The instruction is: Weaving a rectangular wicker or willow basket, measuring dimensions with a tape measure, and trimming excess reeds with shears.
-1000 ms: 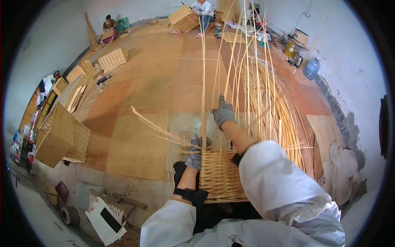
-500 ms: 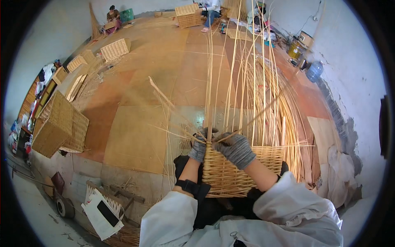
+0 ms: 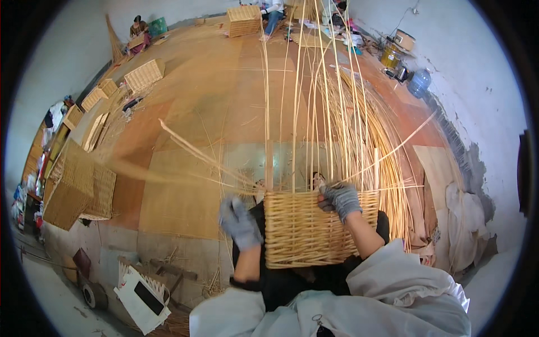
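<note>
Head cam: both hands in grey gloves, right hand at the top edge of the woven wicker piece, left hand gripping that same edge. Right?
Not the left hand: the head view shows it off the edge, out to the left of the woven wicker piece. The right hand is at the top edge, and both are in grey gloves.

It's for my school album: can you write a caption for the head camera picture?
Gloved right hand at the top edge of the wicker, left hand beside it, tall canes rising behind.
</note>
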`<state>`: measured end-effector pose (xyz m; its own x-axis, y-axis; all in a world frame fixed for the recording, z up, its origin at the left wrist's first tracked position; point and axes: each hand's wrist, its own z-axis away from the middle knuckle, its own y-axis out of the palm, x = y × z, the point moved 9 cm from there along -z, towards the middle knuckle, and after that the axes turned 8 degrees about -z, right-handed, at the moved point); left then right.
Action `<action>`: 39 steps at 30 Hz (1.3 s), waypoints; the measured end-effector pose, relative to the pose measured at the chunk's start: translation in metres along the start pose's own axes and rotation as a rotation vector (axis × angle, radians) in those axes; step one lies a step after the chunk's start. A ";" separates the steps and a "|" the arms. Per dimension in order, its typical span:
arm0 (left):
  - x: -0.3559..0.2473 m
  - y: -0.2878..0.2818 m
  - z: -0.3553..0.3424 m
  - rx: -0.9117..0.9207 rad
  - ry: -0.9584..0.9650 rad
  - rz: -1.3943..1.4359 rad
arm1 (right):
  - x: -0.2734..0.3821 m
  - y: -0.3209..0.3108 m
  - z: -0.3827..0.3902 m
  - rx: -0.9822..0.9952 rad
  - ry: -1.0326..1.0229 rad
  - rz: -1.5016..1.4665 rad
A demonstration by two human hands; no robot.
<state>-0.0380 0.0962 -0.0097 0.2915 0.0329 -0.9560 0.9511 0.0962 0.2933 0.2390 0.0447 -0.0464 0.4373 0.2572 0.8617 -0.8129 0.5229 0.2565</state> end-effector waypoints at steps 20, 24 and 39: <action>0.022 0.196 0.063 0.751 0.443 -1.617 | 0.137 0.024 0.022 0.033 -1.250 1.209; 0.037 0.197 0.064 0.730 0.423 -1.753 | 0.131 -0.050 -0.012 0.092 -0.599 0.405; 0.027 0.175 0.033 0.591 0.266 -1.756 | 0.088 0.039 0.014 0.033 -0.268 1.316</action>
<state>0.1392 0.0812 0.0159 -0.8985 0.4308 -0.0841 0.0340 -0.1228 -0.9918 0.2403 0.0765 0.0450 -0.7557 0.3817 0.5322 -0.5788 -0.0089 -0.8154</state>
